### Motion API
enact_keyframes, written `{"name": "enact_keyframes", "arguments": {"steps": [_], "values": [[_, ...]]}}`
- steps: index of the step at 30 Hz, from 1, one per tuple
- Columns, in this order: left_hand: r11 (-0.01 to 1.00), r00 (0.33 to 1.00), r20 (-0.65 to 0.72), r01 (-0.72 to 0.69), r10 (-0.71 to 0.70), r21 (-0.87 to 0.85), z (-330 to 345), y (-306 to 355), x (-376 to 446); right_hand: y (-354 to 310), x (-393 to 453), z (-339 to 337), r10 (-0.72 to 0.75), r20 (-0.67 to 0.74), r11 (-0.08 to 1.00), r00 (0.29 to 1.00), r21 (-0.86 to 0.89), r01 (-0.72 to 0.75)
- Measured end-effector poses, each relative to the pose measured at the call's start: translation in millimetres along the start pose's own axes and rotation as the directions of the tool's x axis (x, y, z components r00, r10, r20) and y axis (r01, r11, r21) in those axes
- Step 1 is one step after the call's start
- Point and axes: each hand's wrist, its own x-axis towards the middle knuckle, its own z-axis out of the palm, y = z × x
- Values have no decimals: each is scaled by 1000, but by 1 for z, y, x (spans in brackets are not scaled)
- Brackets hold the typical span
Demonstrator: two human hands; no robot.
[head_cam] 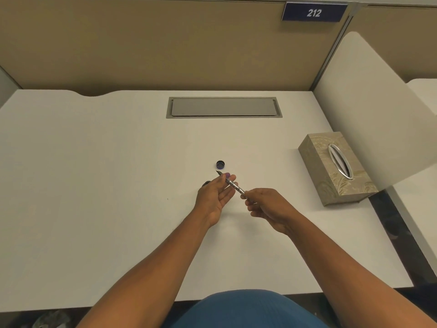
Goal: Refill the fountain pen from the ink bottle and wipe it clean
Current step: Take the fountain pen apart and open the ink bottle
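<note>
Fingers of both hands pinch the fountain pen — nib forward

Both hands raised, fingers pinched, forearms converging.

Desk: bottle cap lay near centre, just beyond the pen nib. Pen was held above the desk between both hands, left hand at the nib end, right hand at the rear end. Partly hidden object sat just behind the left hand. Tissue box stood well to the right, against the side divider. Cable hatch was set in the desk at the back, before the rear partition.
</note>
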Motion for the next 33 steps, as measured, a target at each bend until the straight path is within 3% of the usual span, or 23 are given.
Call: {"name": "enact_keyframes", "arguments": {"steps": [12,28,33], "values": [[1000,1000,15,-16,15,20,-7,4,0,2,2,5,-21,9,1000,1000,22,21],[1000,1000,2,-19,19,-10,-12,3,0,0,0,10,95,108,989,990,101,-105],[999,1000,9,-12,12,-31,-11,1,-1,2,0,13,95,79,988,992,112,-104]]}}
